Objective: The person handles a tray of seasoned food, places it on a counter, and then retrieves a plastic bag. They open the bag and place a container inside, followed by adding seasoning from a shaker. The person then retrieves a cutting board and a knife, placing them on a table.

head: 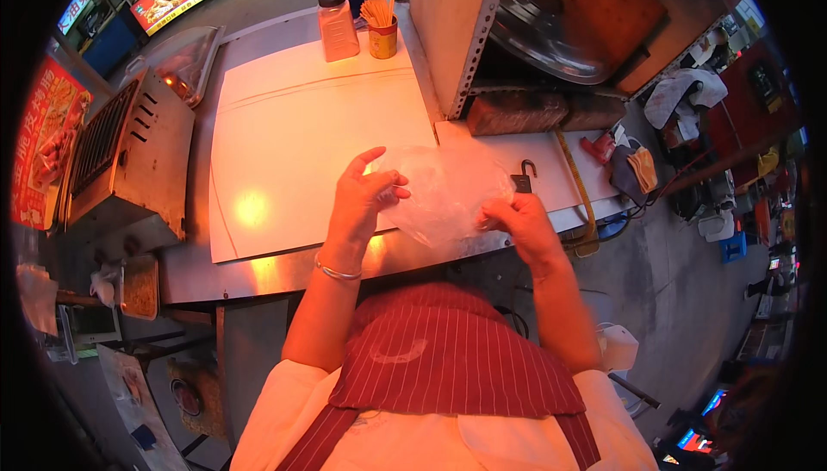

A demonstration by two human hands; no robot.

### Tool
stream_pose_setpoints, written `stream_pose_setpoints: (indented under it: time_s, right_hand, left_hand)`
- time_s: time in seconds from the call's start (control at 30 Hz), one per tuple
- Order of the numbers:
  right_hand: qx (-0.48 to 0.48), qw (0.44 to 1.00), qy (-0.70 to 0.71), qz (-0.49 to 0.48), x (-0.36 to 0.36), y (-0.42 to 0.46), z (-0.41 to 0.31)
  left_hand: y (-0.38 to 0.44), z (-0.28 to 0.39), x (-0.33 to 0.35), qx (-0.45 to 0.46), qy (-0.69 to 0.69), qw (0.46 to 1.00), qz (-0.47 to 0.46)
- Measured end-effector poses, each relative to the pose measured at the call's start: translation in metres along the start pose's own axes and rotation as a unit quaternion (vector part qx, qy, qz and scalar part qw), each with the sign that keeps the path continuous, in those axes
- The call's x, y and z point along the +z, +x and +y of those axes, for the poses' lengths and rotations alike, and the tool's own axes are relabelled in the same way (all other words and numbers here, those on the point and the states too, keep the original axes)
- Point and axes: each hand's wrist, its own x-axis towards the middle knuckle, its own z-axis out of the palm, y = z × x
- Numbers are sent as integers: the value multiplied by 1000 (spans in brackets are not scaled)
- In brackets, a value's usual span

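A thin clear plastic bag [446, 186] is spread between my two hands above the front of the counter. My left hand [368, 193] pinches its left edge between thumb and fingers, with the index finger raised; a silver bangle circles that wrist. On the other side, the fingertips of my right hand [517, 222] are closed on the bag's lower right part. Beneath the bag lies a white board [316, 122] on the steel countertop [310, 270]. A padlock [523, 177] rests just beyond my right hand.
At the back stand a lidded plastic jar [338, 28] and a can of wooden sticks [383, 38]. A metal grill box [136, 148] is on the left. To the right rise a perforated shelf post [481, 31], bricks [517, 112] and a yellow hose [575, 173].
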Motion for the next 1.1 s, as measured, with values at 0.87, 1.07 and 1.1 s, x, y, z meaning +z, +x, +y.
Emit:
stream_pose_setpoints:
  time_s: [0.87,1.07,1.1]
  right_hand:
    - [-358,794,-468,151,45,-1,34]
    - [-280,896,-294,181,30,-7,36]
    - [-269,912,-247,187,26,-6,38]
  left_hand:
    - [-24,-32,47,-79,76,966,-235]
    - [-24,-25,63,-123,99,955,-250]
    - [-23,-25,64,-122,124,954,-244]
